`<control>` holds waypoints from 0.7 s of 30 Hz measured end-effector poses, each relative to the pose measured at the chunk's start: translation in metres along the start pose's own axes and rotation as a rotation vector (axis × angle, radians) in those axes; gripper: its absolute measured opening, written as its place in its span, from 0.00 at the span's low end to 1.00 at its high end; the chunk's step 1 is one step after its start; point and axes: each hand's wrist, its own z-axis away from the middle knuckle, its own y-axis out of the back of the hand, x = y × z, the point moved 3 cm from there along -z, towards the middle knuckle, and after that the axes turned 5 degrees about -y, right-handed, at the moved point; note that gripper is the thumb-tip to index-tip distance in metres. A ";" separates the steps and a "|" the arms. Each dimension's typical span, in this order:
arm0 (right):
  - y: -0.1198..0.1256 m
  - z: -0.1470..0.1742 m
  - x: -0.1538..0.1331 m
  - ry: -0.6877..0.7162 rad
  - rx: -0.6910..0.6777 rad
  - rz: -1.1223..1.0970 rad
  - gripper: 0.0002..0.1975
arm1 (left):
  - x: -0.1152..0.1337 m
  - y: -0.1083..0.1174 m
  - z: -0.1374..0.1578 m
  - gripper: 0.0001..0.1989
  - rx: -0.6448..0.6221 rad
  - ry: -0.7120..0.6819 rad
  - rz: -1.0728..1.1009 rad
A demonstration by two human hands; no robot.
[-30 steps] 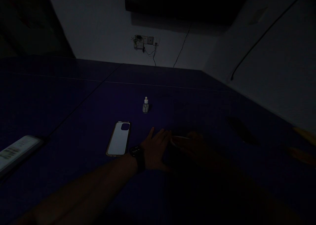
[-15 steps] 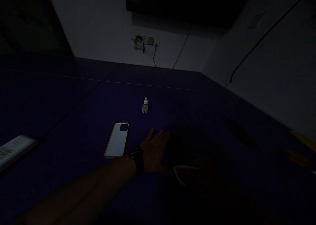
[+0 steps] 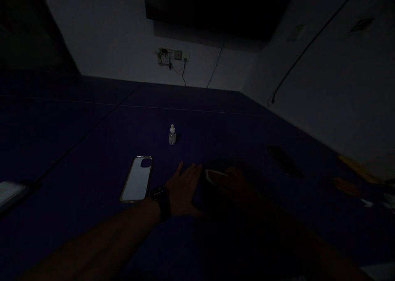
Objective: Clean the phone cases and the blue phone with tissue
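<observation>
Very dim light covers the whole head view. My left hand [image 3: 184, 190], with a dark watch [image 3: 161, 198] on the wrist, lies palm down with its fingers stretched out on the dark blue surface [image 3: 191, 126]. Just right of it, my right hand [image 3: 234, 180] is deep in shadow, its fingers closed around a pale-edged thing [image 3: 212, 176] whose kind I cannot make out. A phone case [image 3: 138, 178] lies left of my left hand. Beyond the fingertips stands a small dropper bottle [image 3: 172, 138], upright with a white top.
A pale box-like thing [image 3: 10, 192] sits at the left edge. To the right are a dark flat object [image 3: 284, 159], an orange-brown item [image 3: 347, 186] and a yellow strip [image 3: 359, 169]. Wall sockets [image 3: 169, 55] with cables and a large dark screen [image 3: 210, 9] are at the back.
My right hand has moved forward with the pale-edged thing, now beside my left fingers. The left hand stays flat. The whole view has shifted, so the objects appear further left.
</observation>
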 end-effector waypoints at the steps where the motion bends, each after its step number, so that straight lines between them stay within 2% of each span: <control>1: -0.001 0.012 -0.005 0.008 -0.014 0.003 0.24 | 0.000 -0.001 0.000 0.65 0.005 -0.006 -0.002; 5: -0.005 0.062 -0.021 0.098 -0.094 0.003 0.26 | -0.002 -0.003 0.001 0.63 0.006 -0.014 -0.016; 8: -0.007 0.075 -0.019 0.110 -0.079 0.025 0.27 | -0.001 -0.001 0.000 0.64 0.002 -0.008 -0.012; 10: -0.006 0.065 -0.010 0.066 -0.034 0.042 0.26 | 0.001 0.001 0.000 0.64 0.002 -0.009 -0.008; 14: 0.000 0.019 0.009 -0.041 -0.004 0.056 0.23 | 0.003 0.004 0.000 0.64 -0.008 -0.004 -0.006; 17: 0.004 -0.008 0.016 -0.062 0.005 0.037 0.24 | 0.002 0.004 0.000 0.64 -0.008 -0.008 -0.017; 19: 0.003 -0.010 0.017 -0.059 0.009 0.034 0.24 | 0.002 0.004 0.000 0.65 0.002 -0.010 -0.026; 21: -0.001 0.002 0.014 -0.045 0.012 0.037 0.24 | 0.001 0.003 0.000 0.66 0.005 -0.005 -0.029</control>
